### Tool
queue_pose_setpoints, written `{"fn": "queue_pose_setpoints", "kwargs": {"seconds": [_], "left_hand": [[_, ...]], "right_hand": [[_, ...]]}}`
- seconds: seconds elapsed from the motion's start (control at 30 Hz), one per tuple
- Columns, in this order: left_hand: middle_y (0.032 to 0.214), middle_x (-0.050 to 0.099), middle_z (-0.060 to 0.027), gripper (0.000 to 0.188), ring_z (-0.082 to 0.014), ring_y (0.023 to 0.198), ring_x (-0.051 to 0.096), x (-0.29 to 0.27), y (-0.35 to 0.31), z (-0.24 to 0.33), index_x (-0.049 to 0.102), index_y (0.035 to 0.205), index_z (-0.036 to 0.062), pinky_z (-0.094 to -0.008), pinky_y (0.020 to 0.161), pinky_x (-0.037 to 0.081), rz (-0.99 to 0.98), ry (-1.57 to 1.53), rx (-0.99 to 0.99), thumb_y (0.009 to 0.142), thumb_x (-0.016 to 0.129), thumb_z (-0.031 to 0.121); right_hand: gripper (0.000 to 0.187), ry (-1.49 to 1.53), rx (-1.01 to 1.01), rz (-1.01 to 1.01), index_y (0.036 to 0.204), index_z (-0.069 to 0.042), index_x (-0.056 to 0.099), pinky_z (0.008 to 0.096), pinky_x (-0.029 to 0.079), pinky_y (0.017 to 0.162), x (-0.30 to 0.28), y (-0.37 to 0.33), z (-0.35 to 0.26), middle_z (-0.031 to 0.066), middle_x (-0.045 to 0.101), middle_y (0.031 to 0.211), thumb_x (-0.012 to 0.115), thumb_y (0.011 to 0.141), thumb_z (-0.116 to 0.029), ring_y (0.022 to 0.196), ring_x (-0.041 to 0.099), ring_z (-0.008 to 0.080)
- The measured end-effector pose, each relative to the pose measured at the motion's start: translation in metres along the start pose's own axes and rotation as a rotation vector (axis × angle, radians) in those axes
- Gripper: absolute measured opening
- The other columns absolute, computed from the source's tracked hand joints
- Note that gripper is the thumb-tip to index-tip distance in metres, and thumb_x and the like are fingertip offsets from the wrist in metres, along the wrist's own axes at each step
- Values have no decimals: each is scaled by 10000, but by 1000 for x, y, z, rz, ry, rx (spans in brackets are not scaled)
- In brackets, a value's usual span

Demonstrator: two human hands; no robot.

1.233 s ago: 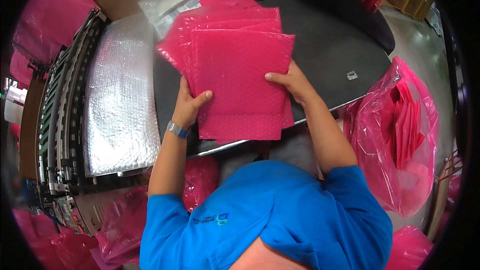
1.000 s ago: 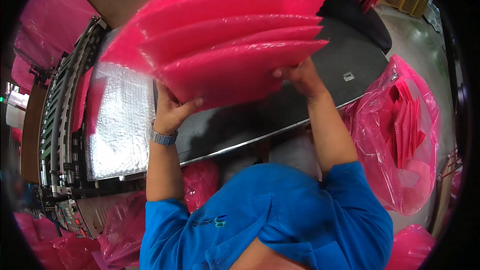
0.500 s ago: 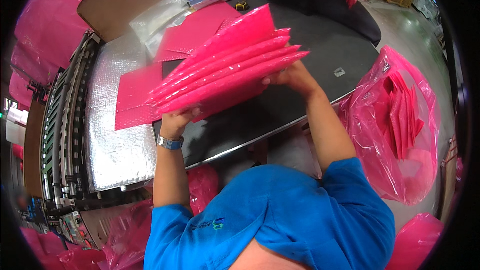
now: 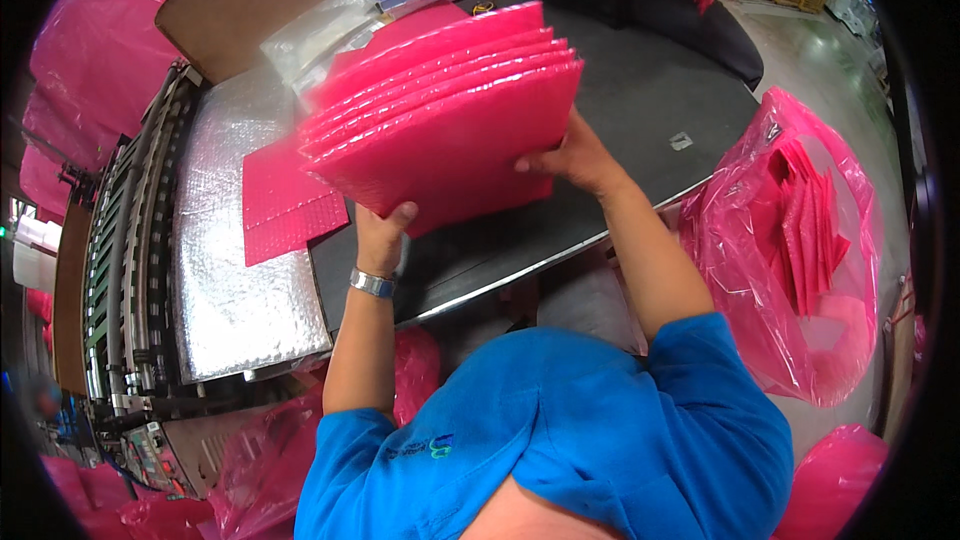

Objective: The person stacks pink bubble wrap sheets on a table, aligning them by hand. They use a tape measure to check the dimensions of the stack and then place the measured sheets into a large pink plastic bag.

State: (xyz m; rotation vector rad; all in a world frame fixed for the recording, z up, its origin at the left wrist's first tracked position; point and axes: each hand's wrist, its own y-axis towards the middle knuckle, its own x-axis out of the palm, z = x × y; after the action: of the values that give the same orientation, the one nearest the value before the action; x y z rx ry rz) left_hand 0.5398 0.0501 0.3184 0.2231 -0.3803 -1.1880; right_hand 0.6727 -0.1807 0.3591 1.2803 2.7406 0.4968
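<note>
Above a dark grey worktable (image 4: 640,120), both hands clamp a fanned stack of pink bubble mailers (image 4: 450,115): left hand (image 4: 380,235) underneath, right hand (image 4: 570,155) at its edge.

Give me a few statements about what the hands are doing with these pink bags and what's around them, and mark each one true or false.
1. Both hands hold the pink bag stack. True: left hand at its lower edge, right hand at its right side.
2. The stack lies flat on the table. False: it is lifted and tilted.
3. One pink bag lies apart on the silver sheet. True.
4. The left wrist is bare. False: it wears a watch.
5. The clear sack holds blue bags. False: pink ones.
</note>
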Motion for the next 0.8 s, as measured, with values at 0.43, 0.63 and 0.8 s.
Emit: {"fn": "queue_pose_setpoints", "kwargs": {"seconds": [0.43,0.63,0.8], "left_hand": [[1313,323,-154,1112,-251,1183,365,3,17,51,86,1366,23,-392,1012,268,95,635,509,572,822,279],[1114,530,-79,706,-172,1021,509,4,21,-25,380,1200,57,-312,889,404,-13,152,-38,634,788,163],[1082,549,-81,605,-153,983,532,14,13,-32,420,1132,73,-304,844,435,77,236,50,651,778,150]], "right_hand": [[439,-1282,-394,-230,1027,-83,486,389,457,718,21,25,-122,147,585,909,671,631,-131,850,561,347],[560,-1223,-357,-330,1160,-98,483,340,431,816,28,40,-101,136,561,1006,707,662,-222,971,540,296],[512,-845,-421,-226,1121,-35,542,362,412,864,34,44,-115,152,583,1009,680,721,-323,959,553,300]]}}
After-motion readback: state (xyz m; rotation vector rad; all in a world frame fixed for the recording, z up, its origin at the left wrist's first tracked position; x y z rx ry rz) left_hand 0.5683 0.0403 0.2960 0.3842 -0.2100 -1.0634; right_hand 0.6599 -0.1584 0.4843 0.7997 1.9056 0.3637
